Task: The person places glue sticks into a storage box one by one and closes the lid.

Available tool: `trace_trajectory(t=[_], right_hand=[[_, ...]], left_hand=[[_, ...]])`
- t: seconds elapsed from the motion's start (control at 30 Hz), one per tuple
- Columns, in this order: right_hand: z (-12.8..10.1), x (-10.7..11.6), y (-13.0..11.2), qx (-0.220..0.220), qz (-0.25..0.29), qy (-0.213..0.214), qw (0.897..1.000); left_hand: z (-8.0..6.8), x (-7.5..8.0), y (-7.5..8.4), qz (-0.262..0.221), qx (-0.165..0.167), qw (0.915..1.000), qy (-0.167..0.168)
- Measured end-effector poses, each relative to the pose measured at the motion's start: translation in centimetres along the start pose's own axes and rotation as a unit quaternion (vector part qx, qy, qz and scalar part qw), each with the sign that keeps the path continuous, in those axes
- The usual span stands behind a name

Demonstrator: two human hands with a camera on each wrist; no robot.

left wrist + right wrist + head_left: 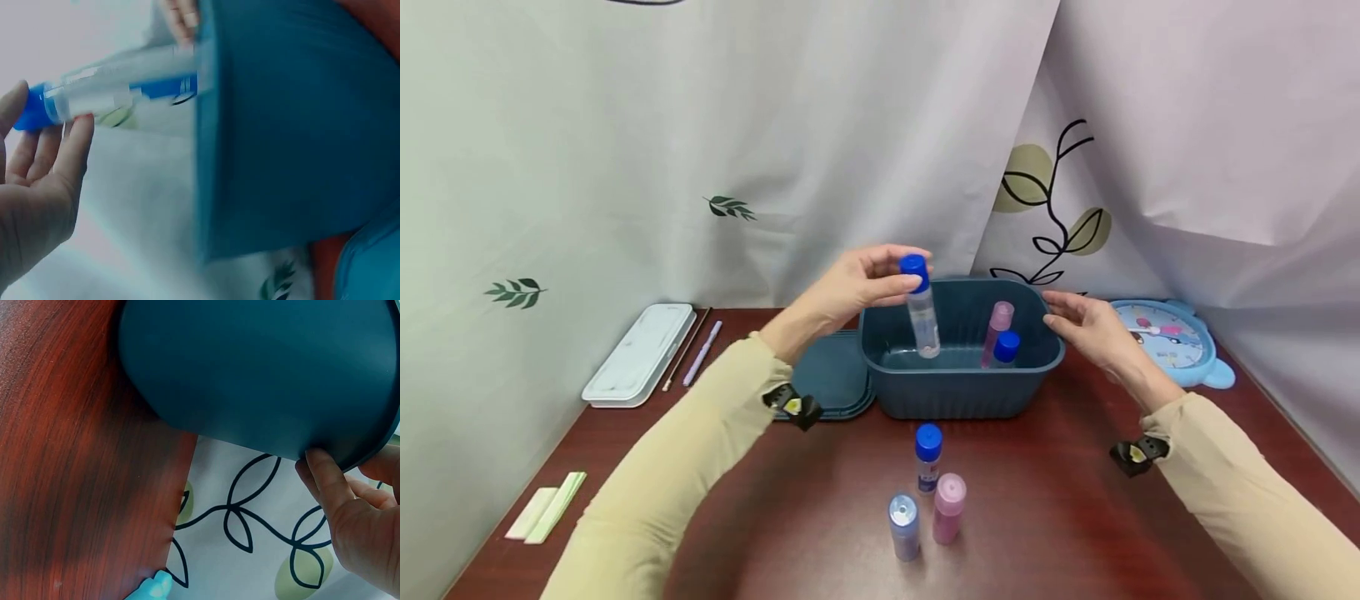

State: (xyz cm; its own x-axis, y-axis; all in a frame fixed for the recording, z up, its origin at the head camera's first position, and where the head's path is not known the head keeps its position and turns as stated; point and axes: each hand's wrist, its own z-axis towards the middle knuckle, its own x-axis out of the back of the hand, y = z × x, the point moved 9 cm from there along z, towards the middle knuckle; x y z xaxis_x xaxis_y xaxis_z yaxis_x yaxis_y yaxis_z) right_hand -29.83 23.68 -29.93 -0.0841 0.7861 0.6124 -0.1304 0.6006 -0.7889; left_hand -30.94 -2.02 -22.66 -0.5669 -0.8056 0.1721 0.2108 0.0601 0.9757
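My left hand [868, 279] pinches a slim clear bottle [924, 321] by its blue cap, with the bottle's lower end inside the dark teal bin [958, 393]. In the left wrist view, a blue label shows on that bottle [125, 87], level with the bin's rim. My right hand [1093, 329] grips the bin's right end at the rim, fingertips against the outer wall in the right wrist view. Within the bin stand a pink bottle [999, 325] and another blue-capped bottle [1007, 347].
In front of the bin stand a blue-capped bottle [928, 458], a light blue bottle [904, 527] and a pink bottle [950, 508]. A teal lid [831, 375] lies left of the bin. Further out are a white case [640, 354], pens [703, 352], paper strips [546, 508] and a blue clock [1172, 337].
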Motion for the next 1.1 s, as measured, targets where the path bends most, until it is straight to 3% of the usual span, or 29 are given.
trace_trajectory(t=[0.2, 0.43, 0.77, 1.1], right_hand=[[-0.1, -0.3, 0.0, 0.004, -0.001, 0.002, 1.0], [-0.1, -0.4, 0.0, 0.001, 0.003, 0.001, 1.0], [0.0, -0.3, 0.0, -0.004, 0.002, -0.001, 1.0], [-0.1, 0.0, 0.0, 0.007, -0.005, 0.003, 1.0]], left_hand=[[3.1, -2.0, -4.2, 0.013, 0.042, 0.9979, 0.047], [4.7, -3.9, -7.3, 0.038, 0.077, 0.9952, 0.048], [5.9, -4.6, -8.7, 0.1, 0.103, 0.9887, 0.042], [6.0, -5.0, -9.2, 0.154, 0.12, 0.9803, 0.031]])
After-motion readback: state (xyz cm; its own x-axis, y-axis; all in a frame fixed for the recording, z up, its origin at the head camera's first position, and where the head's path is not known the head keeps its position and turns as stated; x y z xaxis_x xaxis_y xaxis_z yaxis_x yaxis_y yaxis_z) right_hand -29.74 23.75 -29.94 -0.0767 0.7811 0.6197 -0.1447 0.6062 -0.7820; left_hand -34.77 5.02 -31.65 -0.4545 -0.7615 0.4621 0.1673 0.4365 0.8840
